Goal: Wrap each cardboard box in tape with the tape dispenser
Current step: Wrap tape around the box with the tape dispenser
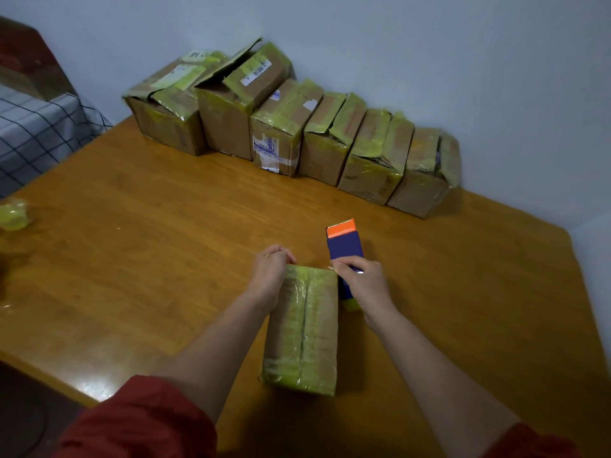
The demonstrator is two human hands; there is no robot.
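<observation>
Left hand (pixel 271 269), fingers curled, gripping the far left corner of one cardboard box (pixel 302 328) wrapped in yellow-green tape and lying lengthwise on the wooden table (pixel 132 242), towards the near edge. Right hand (pixel 362 282) closed around the handle of one tape dispenser (pixel 344 242), blue with an orange head, just beside the box's far right corner, toothed blade pointing away. Two red sleeves (pixel 139 421) pushed up the forearms. At the back of the table against the pale wall, a row of six more boxes (pixel 277 133), side by side, all taped, some flaps lifted. At the table's left edge, one crumpled wad of tape (pixel 13 214). Beyond that, a bed (pixel 33 133) with a checked cover.
</observation>
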